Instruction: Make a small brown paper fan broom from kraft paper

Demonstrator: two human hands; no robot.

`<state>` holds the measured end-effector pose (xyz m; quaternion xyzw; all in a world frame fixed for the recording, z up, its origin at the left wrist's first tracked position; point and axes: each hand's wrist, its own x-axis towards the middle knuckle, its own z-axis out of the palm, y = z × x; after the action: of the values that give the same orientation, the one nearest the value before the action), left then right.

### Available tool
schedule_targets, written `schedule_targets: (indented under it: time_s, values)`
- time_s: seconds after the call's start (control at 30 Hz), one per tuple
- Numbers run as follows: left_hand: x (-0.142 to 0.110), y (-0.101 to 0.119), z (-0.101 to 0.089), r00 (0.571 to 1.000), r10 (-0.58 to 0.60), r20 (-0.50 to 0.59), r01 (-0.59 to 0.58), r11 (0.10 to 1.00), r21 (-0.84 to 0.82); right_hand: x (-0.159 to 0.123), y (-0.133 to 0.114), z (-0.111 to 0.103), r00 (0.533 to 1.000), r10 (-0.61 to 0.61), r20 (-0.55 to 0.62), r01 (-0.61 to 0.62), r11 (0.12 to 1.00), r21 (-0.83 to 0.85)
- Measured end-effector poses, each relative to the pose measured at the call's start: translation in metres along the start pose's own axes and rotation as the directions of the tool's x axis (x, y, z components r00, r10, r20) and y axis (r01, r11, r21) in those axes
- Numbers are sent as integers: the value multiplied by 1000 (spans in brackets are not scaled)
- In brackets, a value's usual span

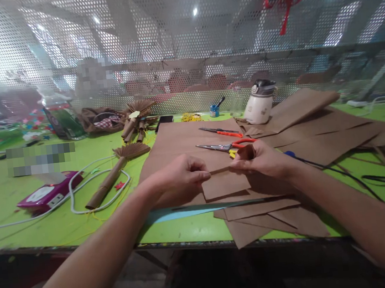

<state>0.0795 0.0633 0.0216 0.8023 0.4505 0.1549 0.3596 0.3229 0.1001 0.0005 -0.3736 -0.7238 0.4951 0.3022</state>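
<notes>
A small strip of brown kraft paper (226,186) spans the space between my two hands. My left hand (184,174) is closed, thumb and fingers pinched at the strip's left end. In my right hand (270,158) the other end is gripped, where a piece of the brown paper curls up darkly by the thumb. Under both hands lies a large brown kraft sheet (178,141). Just beyond my right hand rest scissors with orange-red handles (213,148), partly covered by that hand. A second orange-handled pair (229,133) lies farther back.
Brown paper offcuts (265,216) overhang the front edge of the green table (181,230). More sheets (328,129) and a black cable (340,172) lie right. Behind stands a white bottle (259,105). A fan-topped paper roll (109,182) and purple power strip (51,194) are left.
</notes>
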Motion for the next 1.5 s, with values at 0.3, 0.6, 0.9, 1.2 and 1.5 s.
schedule_targets:
  time_s: [0.3, 0.6, 0.9, 1.2, 1.5]
  values:
    - [0, 2, -4, 998, 51, -30, -49, 998, 49, -2, -6, 0, 1000, 0, 3, 0, 1000, -27]
    - [-6, 0, -3, 988, 107, 107, -35, 851, -524, -10, -17, -3, 994, -105, 22, 96, 961, 260]
    - [-7, 11, 24, 921, 180, 346, 150, 655, -741, -27, -36, 20, 942, -224, 250, 171, 961, 219]
    - [3, 1, 15, 989, -104, -100, 13, 757, -653, -10, -17, 12, 981, -119, 155, 150, 967, -207]
    - [1, 3, 19, 986, 39, -161, -30, 998, 57, 10, -4, 26, 937, -196, 288, 328, 773, -543]
